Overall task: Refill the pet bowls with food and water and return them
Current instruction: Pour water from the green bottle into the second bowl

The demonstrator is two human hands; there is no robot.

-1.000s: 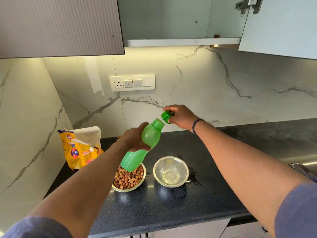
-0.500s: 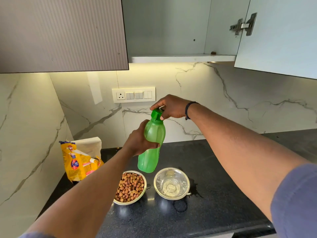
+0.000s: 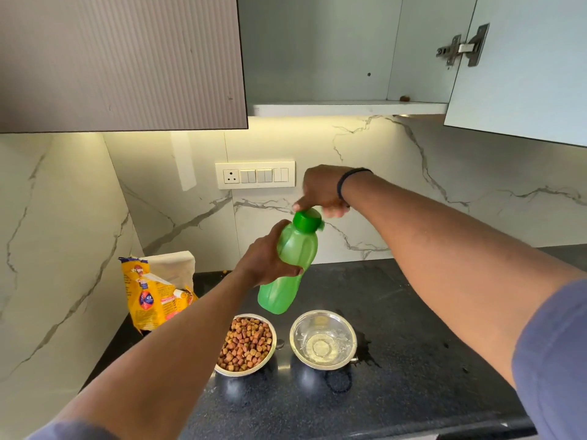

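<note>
The left hand point(image 3: 270, 258) grips the bottle point(image 3: 290, 265) around its middle, above the bowls point(image 3: 322, 341). The right hand point(image 3: 324, 192) fingers close on the cap point(image 3: 306, 219). For a good seal, hold the bottle steady and turn the cap fully tight.

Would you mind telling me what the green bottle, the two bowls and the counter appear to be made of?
Green bottle: likely plastic, translucent and matte, light glowing through it. Food bowl and water bowl: probably stainless steel, with shiny mirror-like rims. Counter: looks like polished dark speckled stone, perhaps granite, reflecting the bowls.
</note>
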